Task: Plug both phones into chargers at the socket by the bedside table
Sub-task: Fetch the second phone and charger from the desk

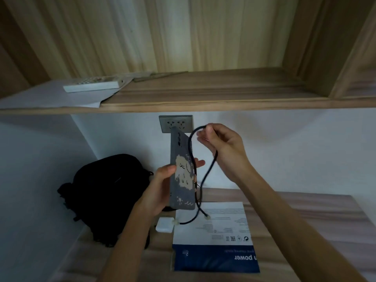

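A grey cartoon-printed phone (181,176) is clasped upright in the left hand (157,192) above the wooden bedside table (295,216). A black braided cable (205,176) is pinched in the right hand (221,143); its looped slack could snag, and the white charger block (165,224) could be dragged off before the grey wall socket (176,124) is reached.

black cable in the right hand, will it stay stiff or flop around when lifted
Likely floppy: the black cable droops in loose curves from the right hand. Its free plug rests on the table and may swing. The white charger block might drag along.
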`<state>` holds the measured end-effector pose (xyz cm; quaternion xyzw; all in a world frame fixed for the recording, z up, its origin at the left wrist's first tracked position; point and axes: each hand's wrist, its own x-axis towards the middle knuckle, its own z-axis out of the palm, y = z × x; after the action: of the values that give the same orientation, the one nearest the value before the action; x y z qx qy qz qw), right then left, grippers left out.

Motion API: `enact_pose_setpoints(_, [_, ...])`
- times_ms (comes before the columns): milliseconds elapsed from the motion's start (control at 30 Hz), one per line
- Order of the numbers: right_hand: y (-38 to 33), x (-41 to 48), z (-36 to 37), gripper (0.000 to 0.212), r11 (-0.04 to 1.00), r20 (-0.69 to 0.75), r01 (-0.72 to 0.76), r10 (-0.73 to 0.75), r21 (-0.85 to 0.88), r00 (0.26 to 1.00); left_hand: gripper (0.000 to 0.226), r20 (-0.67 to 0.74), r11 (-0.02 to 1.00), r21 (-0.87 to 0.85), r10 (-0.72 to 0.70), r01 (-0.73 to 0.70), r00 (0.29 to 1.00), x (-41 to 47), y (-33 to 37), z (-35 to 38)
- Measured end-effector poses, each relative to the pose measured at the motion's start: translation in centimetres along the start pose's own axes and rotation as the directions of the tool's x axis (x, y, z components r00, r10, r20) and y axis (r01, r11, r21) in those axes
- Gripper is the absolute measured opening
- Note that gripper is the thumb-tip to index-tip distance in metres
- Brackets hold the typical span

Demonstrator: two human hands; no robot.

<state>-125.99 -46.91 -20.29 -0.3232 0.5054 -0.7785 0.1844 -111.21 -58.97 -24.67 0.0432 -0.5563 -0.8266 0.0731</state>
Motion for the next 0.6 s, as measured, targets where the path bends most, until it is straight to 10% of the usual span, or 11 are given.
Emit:
enact_pose_setpoints(133, [-0.3, 1.0, 1.1, 0.02, 0.976, 0.005, -0.063, 0.063, 0.208, 0.998, 0.054, 0.072, 0.999, -0.008, -0.033, 0.033, 0.997, 0.5, -1.3, 1.5])
enact_pose_setpoints(367, [0.6, 1.1, -0.4, 0.023, 0.987, 0.021, -0.08, 0.084, -0.138, 0.996, 0.076, -0.104, 0.999, -0.03, -0.032, 0.029, 0.994, 0.9, -1.2, 3.4])
enact_pose_setpoints(533, [5.0, -2.6, -3.5, 0.097, 0.938, 0.284, -0.322, 0.345, -0.124, 0.895, 0.07, -0.124, 0.991, -0.119, 0.051, -0.066, 0.991, 0.6, 0.9, 3.1])
enact_pose_setpoints(600, [6.6, -4.3, -3.5, 0.072, 0.913, 0.37, -0.351, 0.405, -0.208, 0.836, 0.068, -0.106, 0.988, -0.125, 0.08, -0.093, 0.991, 0.6, 1.8, 3.0])
